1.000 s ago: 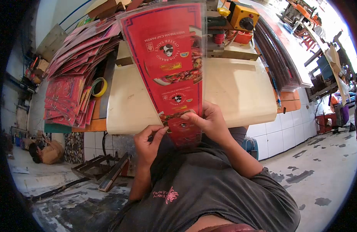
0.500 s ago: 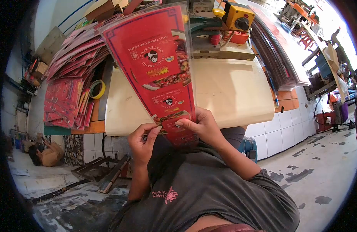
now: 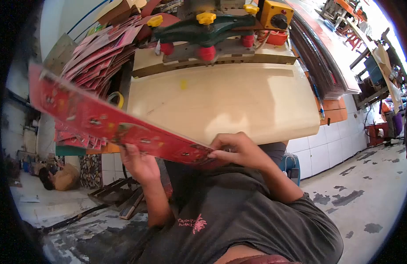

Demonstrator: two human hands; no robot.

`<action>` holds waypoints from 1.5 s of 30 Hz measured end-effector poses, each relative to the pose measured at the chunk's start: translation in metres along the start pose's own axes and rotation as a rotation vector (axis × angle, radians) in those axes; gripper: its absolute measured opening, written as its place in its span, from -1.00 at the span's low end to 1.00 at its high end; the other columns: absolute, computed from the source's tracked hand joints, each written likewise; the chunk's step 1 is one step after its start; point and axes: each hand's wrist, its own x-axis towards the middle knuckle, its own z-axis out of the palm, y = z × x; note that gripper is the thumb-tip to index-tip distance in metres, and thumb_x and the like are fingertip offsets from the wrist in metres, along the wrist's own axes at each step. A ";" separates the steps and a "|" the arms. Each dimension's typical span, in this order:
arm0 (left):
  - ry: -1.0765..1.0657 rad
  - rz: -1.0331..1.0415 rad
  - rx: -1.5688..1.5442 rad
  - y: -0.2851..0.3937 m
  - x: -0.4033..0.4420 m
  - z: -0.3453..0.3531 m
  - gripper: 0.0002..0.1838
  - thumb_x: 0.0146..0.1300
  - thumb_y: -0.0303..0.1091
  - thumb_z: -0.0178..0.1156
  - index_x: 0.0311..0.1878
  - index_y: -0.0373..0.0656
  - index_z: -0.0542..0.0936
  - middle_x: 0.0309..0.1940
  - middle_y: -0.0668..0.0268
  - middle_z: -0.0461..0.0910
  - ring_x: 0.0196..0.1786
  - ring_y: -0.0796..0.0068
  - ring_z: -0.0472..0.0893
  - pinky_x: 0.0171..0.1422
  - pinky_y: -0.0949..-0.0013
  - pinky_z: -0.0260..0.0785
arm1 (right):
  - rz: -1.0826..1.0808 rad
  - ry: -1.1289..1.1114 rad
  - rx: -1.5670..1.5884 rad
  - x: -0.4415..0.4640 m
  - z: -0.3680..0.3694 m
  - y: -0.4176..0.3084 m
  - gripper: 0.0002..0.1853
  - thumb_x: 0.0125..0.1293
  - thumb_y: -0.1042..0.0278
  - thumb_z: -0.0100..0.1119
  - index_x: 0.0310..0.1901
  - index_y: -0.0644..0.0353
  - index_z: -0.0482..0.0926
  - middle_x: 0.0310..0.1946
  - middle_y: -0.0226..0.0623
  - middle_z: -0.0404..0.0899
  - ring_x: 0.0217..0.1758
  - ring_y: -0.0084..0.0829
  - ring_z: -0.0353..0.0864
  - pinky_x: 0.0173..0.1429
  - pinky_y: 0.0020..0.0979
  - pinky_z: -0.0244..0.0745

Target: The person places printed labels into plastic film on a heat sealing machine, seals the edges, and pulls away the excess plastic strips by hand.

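Right hand: at 1 o'clock from the shirt, the right hand pinches the narrow end of the red sheet between its fingers, apparently bearing most of its weight.
Left hand: at 11, palm turned up, its fingertips at the sheet's lower edge, probably to steady the long span; whether these fingers grip, I cannot tell.
Red sheet: the sheet is in the air, slanting up to 10, its wide end blurred and beyond the near left corner of the pad, perhaps so the length swings freely.
Pad: at 12, the cream pad lies over the tabletop, likely as a smooth cover.
Tape: yellow roll at 10, beside the pad.
Piles: loose red sheets at 11; dark-edged panels at 1, stacked flat, likely to save room.
Clamp: green bar at 12, behind the pad.
Co-worker: person low at 9, far off.
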 end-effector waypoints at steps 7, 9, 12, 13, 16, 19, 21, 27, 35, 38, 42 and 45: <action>0.308 -0.009 -0.140 0.018 0.015 0.005 -0.56 0.48 -0.23 0.19 0.33 -0.17 0.45 0.19 0.26 0.60 0.17 0.42 0.61 0.33 0.14 0.47 | 0.109 0.031 0.253 -0.027 -0.047 -0.011 -0.81 0.30 0.37 0.41 -0.17 0.31 0.70 -0.28 -0.36 0.74 -0.16 -0.62 0.65 -0.04 -0.49 0.54; 0.279 -0.025 -0.011 0.014 0.020 -0.016 -0.63 0.47 -0.26 0.20 0.25 -0.19 0.51 0.09 0.26 0.64 0.08 0.45 0.64 0.22 0.23 0.51 | 0.191 0.227 0.339 -0.030 -0.059 -0.010 -0.81 0.34 0.31 0.37 -0.22 0.29 0.71 -0.30 -0.41 0.72 -0.19 -0.67 0.61 -0.09 -0.53 0.51; 0.313 -0.043 0.126 0.027 0.033 -0.013 -0.76 0.45 -0.32 0.22 0.09 -0.21 0.58 -0.09 0.30 0.68 -0.12 0.53 0.66 0.00 0.38 0.54 | 0.062 0.503 0.292 -0.036 -0.094 0.004 -0.78 0.45 0.26 0.22 -0.18 0.27 0.67 -0.32 -0.46 0.66 -0.26 -0.70 0.56 -0.16 -0.57 0.45; 0.372 -0.045 0.132 0.032 0.039 -0.009 -0.81 0.44 -0.34 0.23 0.01 -0.21 0.60 -0.18 0.33 0.68 -0.22 0.56 0.65 -0.11 0.44 0.53 | 0.023 0.577 0.369 -0.039 -0.106 0.007 -0.76 0.48 0.25 0.17 -0.15 0.28 0.65 -0.32 -0.47 0.65 -0.27 -0.69 0.56 -0.17 -0.58 0.43; 0.395 -0.054 0.151 0.043 0.049 -0.031 -0.83 0.43 -0.34 0.25 -0.01 -0.17 0.60 -0.18 0.35 0.66 -0.22 0.58 0.59 -0.11 0.44 0.48 | -0.021 0.780 0.365 -0.050 -0.124 -0.004 -0.75 0.53 0.27 0.12 -0.06 0.32 0.61 -0.25 -0.41 0.66 -0.19 -0.66 0.59 -0.05 -0.57 0.46; 0.354 -0.073 0.166 0.047 0.054 -0.046 -0.85 0.42 -0.34 0.26 -0.05 -0.17 0.61 -0.16 0.36 0.66 -0.18 0.59 0.57 -0.09 0.45 0.45 | -0.057 0.859 0.292 -0.066 -0.142 0.002 -0.74 0.53 0.27 0.14 -0.04 0.34 0.62 -0.21 -0.36 0.67 -0.15 -0.63 0.61 0.01 -0.56 0.48; 0.293 -0.072 0.242 0.049 0.057 -0.047 -0.88 0.40 -0.37 0.28 -0.08 -0.16 0.61 -0.19 0.36 0.65 -0.20 0.61 0.55 -0.09 0.46 0.43 | -0.060 0.906 0.219 -0.075 -0.155 0.003 -0.73 0.52 0.27 0.17 -0.01 0.35 0.62 -0.19 -0.34 0.68 -0.14 -0.62 0.62 0.03 -0.56 0.48; -0.258 0.148 0.600 0.058 0.096 -0.099 -0.84 0.26 -0.57 0.37 -0.19 -0.17 0.57 -0.19 0.37 0.64 -0.17 0.67 0.54 -0.07 0.50 0.39 | -0.492 0.974 0.236 -0.090 -0.189 -0.027 -0.72 0.58 0.28 0.06 0.14 0.29 0.53 -0.08 -0.28 0.64 -0.01 -0.53 0.62 0.13 -0.42 0.52; -0.276 -0.292 0.974 0.042 0.087 -0.082 -0.80 0.23 -0.54 0.40 -0.11 -0.31 0.62 -0.28 0.34 0.68 -0.18 0.55 0.64 0.02 0.47 0.52 | -0.015 0.622 0.138 -0.118 -0.207 0.032 -0.66 0.37 0.38 0.30 0.11 0.31 0.57 0.04 -0.25 0.67 0.12 -0.44 0.62 0.25 -0.38 0.49; -0.355 -0.272 0.959 0.037 0.088 -0.114 -0.79 0.22 -0.52 0.41 -0.10 -0.32 0.66 -0.26 0.29 0.71 -0.17 0.54 0.65 0.02 0.46 0.51 | 0.007 0.582 0.081 -0.111 -0.190 0.013 -0.66 0.34 0.37 0.34 0.09 0.29 0.58 -0.17 -0.41 0.65 -0.08 -0.61 0.57 0.16 -0.49 0.47; -0.340 -0.120 0.924 0.045 0.104 -0.108 -0.83 0.24 -0.52 0.40 -0.14 -0.32 0.65 -0.23 0.26 0.70 -0.14 0.52 0.65 0.07 0.41 0.49 | -0.016 0.716 -0.146 -0.107 -0.203 0.009 -0.75 0.39 0.36 0.29 0.01 0.30 0.61 -0.17 -0.39 0.67 -0.09 -0.59 0.58 0.08 -0.47 0.48; -0.224 0.134 0.753 0.061 0.108 -0.091 -0.88 0.27 -0.53 0.36 -0.17 -0.31 0.64 -0.21 0.24 0.69 -0.10 0.47 0.65 0.11 0.36 0.49 | -0.262 0.829 -0.010 -0.107 -0.202 -0.012 -0.79 0.42 0.35 0.25 -0.04 0.30 0.62 -0.18 -0.31 0.69 -0.08 -0.51 0.62 0.11 -0.42 0.50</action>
